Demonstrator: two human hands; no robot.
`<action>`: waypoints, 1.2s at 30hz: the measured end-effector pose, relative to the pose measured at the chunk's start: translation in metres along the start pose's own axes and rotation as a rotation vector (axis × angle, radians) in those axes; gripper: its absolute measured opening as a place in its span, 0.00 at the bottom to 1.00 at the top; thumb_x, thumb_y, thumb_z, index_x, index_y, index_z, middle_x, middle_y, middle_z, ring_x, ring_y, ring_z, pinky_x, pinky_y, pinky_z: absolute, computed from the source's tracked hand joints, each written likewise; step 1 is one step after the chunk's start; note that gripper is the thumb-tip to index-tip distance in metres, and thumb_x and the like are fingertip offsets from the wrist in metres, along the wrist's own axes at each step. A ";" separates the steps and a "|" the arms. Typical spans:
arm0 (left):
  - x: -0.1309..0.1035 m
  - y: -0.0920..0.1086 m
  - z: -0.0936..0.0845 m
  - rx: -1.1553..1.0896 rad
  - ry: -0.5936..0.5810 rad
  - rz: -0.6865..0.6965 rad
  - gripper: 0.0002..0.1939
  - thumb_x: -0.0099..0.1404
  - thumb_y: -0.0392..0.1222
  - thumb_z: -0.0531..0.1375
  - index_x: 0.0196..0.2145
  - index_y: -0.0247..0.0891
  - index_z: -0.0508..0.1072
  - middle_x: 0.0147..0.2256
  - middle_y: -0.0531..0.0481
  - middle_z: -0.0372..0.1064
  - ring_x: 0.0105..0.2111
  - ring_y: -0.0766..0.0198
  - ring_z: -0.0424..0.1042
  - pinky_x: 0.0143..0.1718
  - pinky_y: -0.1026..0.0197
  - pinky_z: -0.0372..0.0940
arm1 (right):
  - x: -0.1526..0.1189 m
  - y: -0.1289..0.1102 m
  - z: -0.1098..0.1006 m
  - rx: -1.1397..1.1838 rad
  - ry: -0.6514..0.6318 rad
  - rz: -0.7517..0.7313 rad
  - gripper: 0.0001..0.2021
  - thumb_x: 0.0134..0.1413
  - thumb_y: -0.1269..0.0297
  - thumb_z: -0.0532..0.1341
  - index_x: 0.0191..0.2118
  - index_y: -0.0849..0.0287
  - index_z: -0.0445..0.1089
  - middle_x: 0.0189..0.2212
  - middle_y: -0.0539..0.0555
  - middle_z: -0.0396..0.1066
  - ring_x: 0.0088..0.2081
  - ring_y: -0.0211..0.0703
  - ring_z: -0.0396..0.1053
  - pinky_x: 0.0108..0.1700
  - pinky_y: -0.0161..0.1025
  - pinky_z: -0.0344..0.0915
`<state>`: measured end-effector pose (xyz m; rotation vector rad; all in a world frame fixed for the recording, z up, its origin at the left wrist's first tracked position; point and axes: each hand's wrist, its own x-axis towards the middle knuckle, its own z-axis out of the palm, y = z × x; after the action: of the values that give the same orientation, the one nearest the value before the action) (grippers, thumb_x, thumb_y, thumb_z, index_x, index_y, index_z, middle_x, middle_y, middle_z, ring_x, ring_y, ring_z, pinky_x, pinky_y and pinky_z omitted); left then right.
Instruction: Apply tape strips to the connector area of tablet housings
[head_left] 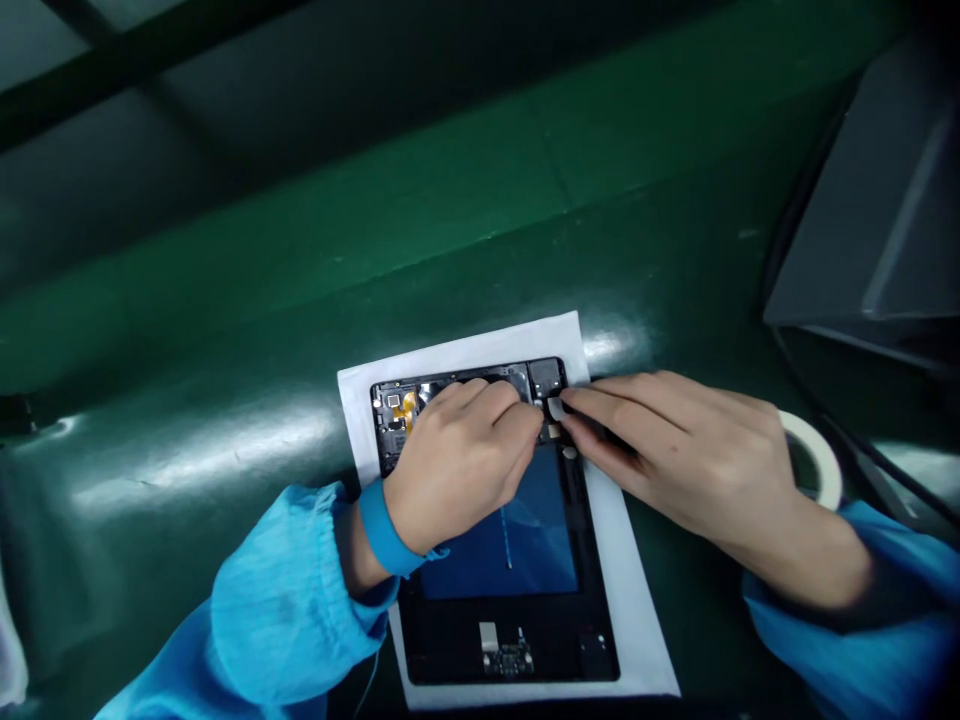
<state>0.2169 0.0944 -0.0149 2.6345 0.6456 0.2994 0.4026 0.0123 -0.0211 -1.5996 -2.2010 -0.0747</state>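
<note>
An opened tablet [600, 610] lies face down with its inner parts bare, among them an orange flex cable [409, 408] at the upper left and a small circuit board [508, 657] near the lower edge. My left hand [469, 450] rests over its upper part, fingers curled and pressed together; whatever they hold is hidden. From the right, my right hand [690, 440] reaches to the upper right corner. Its thumb and fingers pinch at a small greyish piece [556, 408] too small to name. The fingertips of both hands are close together.
Under the tablet is a white sheet [637, 620] on the green tabletop [225, 440]. A roll of pale tape [821, 455] sits behind my right wrist. At the right edge stands a grey box-like object [862, 220], with a dark cable [862, 440] running below it.
</note>
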 end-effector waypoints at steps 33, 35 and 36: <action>-0.003 0.000 0.001 0.040 -0.001 0.007 0.11 0.70 0.37 0.52 0.32 0.36 0.71 0.30 0.49 0.65 0.32 0.60 0.66 0.36 0.57 0.63 | 0.006 -0.010 -0.001 -0.030 -0.036 -0.023 0.03 0.54 0.72 0.63 0.36 0.62 0.72 0.33 0.52 0.73 0.29 0.39 0.64 0.30 0.39 0.59; -0.004 0.001 0.002 0.048 0.004 0.008 0.11 0.70 0.37 0.52 0.31 0.36 0.70 0.31 0.49 0.66 0.32 0.60 0.66 0.36 0.57 0.63 | 0.006 -0.011 -0.001 -0.044 -0.035 -0.043 0.03 0.55 0.72 0.62 0.36 0.63 0.72 0.33 0.52 0.73 0.29 0.40 0.64 0.30 0.40 0.58; -0.005 0.001 0.002 0.052 0.009 0.010 0.10 0.69 0.37 0.52 0.31 0.36 0.70 0.31 0.49 0.66 0.33 0.60 0.67 0.35 0.57 0.63 | 0.005 -0.012 -0.001 -0.050 -0.042 -0.053 0.03 0.56 0.72 0.62 0.37 0.63 0.72 0.32 0.53 0.72 0.29 0.40 0.64 0.30 0.40 0.58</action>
<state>0.2140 0.0904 -0.0167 2.6883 0.6525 0.3019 0.3906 0.0124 -0.0156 -1.5826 -2.2909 -0.1140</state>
